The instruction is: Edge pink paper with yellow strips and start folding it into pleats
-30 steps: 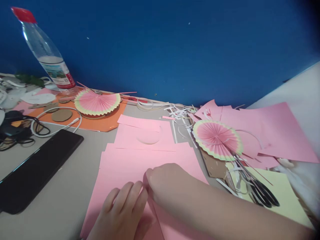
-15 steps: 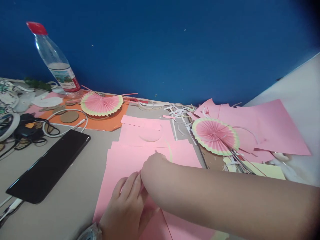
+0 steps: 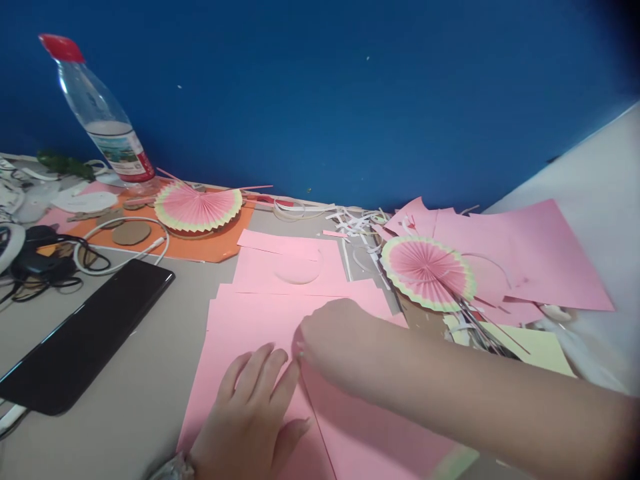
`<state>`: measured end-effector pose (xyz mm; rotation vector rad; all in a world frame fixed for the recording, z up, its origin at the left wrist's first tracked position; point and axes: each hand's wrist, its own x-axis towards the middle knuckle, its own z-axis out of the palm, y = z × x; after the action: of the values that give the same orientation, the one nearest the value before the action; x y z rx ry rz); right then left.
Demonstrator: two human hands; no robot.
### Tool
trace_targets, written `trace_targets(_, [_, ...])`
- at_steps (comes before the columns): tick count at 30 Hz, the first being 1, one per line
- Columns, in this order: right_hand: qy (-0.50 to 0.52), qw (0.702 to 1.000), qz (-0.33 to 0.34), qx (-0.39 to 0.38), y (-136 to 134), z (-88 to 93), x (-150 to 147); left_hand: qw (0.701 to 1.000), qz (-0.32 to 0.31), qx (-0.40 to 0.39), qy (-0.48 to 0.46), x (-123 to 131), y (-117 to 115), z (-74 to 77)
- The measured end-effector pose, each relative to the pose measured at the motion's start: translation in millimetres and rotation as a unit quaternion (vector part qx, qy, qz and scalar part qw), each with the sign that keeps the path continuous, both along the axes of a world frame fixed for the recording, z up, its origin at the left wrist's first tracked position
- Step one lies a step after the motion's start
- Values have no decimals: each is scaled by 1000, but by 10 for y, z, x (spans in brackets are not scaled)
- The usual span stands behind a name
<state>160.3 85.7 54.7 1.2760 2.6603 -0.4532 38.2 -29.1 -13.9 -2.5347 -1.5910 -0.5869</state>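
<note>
Head view, left hand (image 3: 250, 410): fingers spread over the pink paper (image 3: 255, 317)
Right hand (image 3: 336, 340): curled at the left fingertips; whether it grips anything, cannot tell
Pink paper: on the surface (image 3: 143, 400), beneath both hands, right of the phone (image 3: 90, 340)

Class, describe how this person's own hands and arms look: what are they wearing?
The left hand is gloveless, with something pale and shiny at its wrist, too cut off to identify. The right hand is also gloveless, and its forearm shows no sleeve.
</note>
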Motion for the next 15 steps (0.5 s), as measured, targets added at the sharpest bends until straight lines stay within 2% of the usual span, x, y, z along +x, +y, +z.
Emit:
trace_targets(2, [-28, 999, 42, -4, -12, 110, 267, 999, -25, 8, 32, -32, 15, -1])
trace_targets(3, [-36, 999, 24, -9, -34, 141, 392, 999, -34, 13, 38, -42, 23, -3])
trace_targets(7, [12, 991, -125, -43, -176, 71, 720, 1000, -12, 23, 13, -40, 42, -14])
trace_targets(11, [51, 977, -193, -79, -269, -107, 772, 998, -31, 18, 45, -43, 57, -4])
trace_targets(15, [67, 974, -205, -66, -246, -181, 726, 998, -32, 26, 50, -73, 57, -25])
